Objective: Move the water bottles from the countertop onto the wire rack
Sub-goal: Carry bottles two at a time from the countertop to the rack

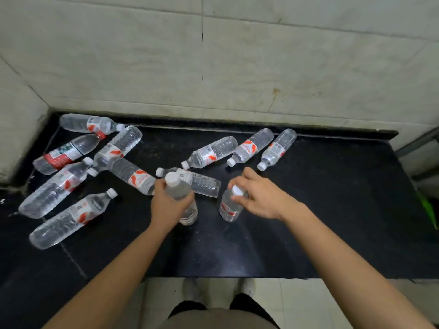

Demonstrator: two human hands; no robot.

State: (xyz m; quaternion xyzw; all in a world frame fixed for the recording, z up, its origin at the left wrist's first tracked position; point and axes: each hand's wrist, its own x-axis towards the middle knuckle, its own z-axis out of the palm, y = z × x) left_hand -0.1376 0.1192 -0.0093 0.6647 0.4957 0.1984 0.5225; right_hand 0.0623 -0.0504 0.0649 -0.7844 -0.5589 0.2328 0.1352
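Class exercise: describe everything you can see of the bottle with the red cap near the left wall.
The red-capped bottle is clear plastic, with a red cap and a label that is red, white and a little green. It lies on its side on the black countertop, cap pointing up-right toward the clear bottle by the wall, which its cap seems to touch. No hand touches it.

The clear, ribbed plastic water bottles [209,151] are glinting on the glossy black speckled stone countertop [332,198], while matt, veined pale wall tiles [261,67] are showing at twelve o'clock.
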